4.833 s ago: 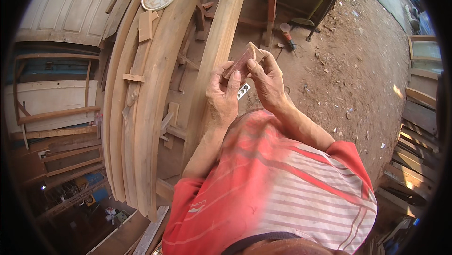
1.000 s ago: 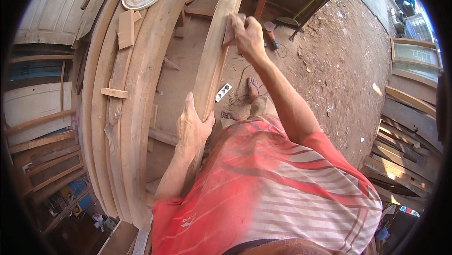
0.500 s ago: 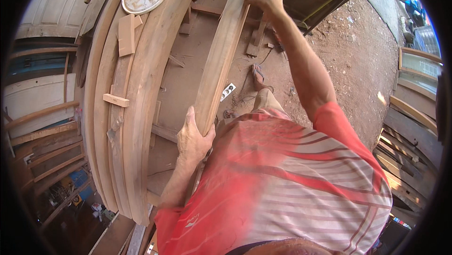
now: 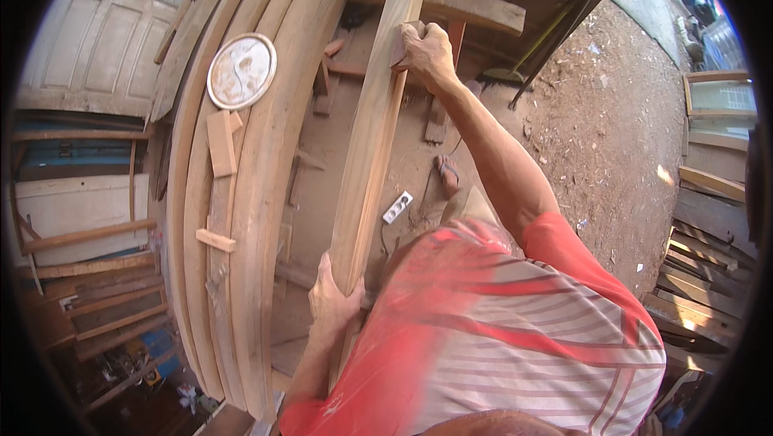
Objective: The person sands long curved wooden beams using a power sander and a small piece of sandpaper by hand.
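Gripping a long plank [image 4: 372, 138], both hands hold it at two spots well apart. The right hand [image 4: 427, 53] is far up the plank, its fingers [image 4: 409, 33] curled together over the plank's right edge, with the arm stretched out from a red and white striped shirt [image 4: 515, 331]. The left hand [image 4: 334, 303] clasps the plank's near end, fingers pressed together around the wood, the thumb side lying against the left face. The plank runs from that near hand up and away toward the far edge of the view, leaning slightly right at its far end, and its top passes in front of a thick beam [image 4: 451, 1] that lies crosswise.

Just left of the plank stands a set of curved boards [image 4: 241, 194], bent side by side in a long arc from near left to far middle. A round pale disc [image 4: 241, 71] rests on these boards at the far left, and small wood blocks [image 4: 220, 142] lie on them below it. Between the plank and the shirt, a small white object [image 4: 397, 207] lies on the dirt floor [image 4: 612, 130], and a sandalled foot [image 4: 448, 174] shows just right of it. A pale panelled door [image 4: 97, 49] leans at the far left, and stacked timber frames [image 4: 708, 194] line the right side.
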Demonstrator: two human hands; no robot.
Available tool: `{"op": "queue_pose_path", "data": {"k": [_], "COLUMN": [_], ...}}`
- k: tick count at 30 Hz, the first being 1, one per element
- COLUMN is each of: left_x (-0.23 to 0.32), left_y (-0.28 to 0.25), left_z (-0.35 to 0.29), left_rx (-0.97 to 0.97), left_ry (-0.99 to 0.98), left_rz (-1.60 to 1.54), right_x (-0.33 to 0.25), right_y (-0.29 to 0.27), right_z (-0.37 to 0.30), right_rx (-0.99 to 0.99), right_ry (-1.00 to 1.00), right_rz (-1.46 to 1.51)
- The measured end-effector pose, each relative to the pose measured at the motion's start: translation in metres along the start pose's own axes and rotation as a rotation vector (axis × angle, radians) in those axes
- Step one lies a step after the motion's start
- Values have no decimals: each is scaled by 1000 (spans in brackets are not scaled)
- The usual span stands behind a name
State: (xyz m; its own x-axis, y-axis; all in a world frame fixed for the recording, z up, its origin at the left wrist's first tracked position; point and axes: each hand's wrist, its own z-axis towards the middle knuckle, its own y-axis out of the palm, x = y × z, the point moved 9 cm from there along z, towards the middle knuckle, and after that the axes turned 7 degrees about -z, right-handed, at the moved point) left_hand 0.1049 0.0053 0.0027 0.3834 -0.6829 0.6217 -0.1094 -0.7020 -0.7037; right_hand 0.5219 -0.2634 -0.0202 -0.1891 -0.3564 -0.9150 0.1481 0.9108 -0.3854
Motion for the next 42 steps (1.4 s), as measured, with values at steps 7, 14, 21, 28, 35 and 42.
{"op": "queue_pose_path", "data": {"k": [7,14,21,28,35,42], "left_x": [85,137,139,130,143,135], "left_y": [-25,7,20,16,15,15], "left_z": [75,177,186,179,191,177], "left_rx": [30,-15,47,74,83,122], "left_ry": [191,45,-100,-174,-124,-176], "left_rz": [-17,-46,76,65,44,33], "right_x": [4,3,-17,-7,-24,-10], "right_y": [5,-7,-48,-15,-70,-29], "right_z": [-90,-25,214,101,387,264], "right_rx": [-61,-19,-21,-133,5,-25], "right_ry": [4,-2,8,-5,-108,-124], "right_rz": [-53,-5,38,-12,22,21]}}
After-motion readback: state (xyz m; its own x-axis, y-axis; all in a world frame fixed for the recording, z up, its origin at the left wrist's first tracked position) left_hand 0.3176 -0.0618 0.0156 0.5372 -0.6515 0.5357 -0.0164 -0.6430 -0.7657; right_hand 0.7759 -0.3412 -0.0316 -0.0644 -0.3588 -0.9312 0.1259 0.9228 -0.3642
